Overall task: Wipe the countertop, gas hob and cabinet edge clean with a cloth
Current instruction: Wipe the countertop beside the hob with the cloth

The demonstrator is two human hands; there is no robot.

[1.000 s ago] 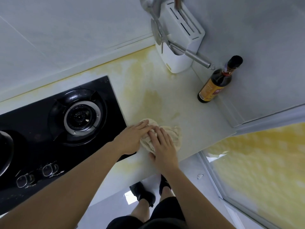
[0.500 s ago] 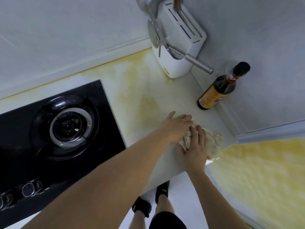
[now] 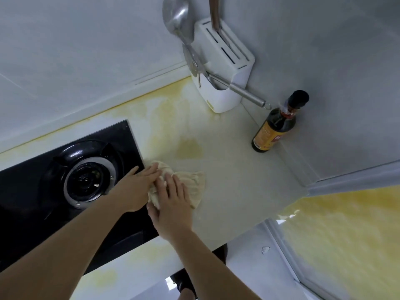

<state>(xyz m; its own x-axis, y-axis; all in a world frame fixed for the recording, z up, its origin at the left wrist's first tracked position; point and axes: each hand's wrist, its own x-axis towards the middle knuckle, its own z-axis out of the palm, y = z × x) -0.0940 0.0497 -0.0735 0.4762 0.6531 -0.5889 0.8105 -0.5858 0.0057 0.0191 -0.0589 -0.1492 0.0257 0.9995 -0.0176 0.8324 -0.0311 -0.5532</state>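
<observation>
— Where are the hands?
— Both forearms reach forward, bare. The left hand (image 3: pixel 135 188) lies flat, fingers (image 3: pixel 149 172) extended.
— And the right?
— The right hand (image 3: pixel 173 204) presses palm-down just beside it, fingers spread, the two hands touching.

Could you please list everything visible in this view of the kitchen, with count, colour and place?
Countertop: one, pale with yellow stains, centre.
Gas hob: one, black, left; one burner in view.
Cloth: one, beige, beside the hob's right edge.
Knife block: one, white, back corner.
Ladle: one, steel, standing in the block.
Bottle: one, dark with orange label, by the right wall.
Hands: left hand and right hand, both pressed flat on the cloth.
</observation>
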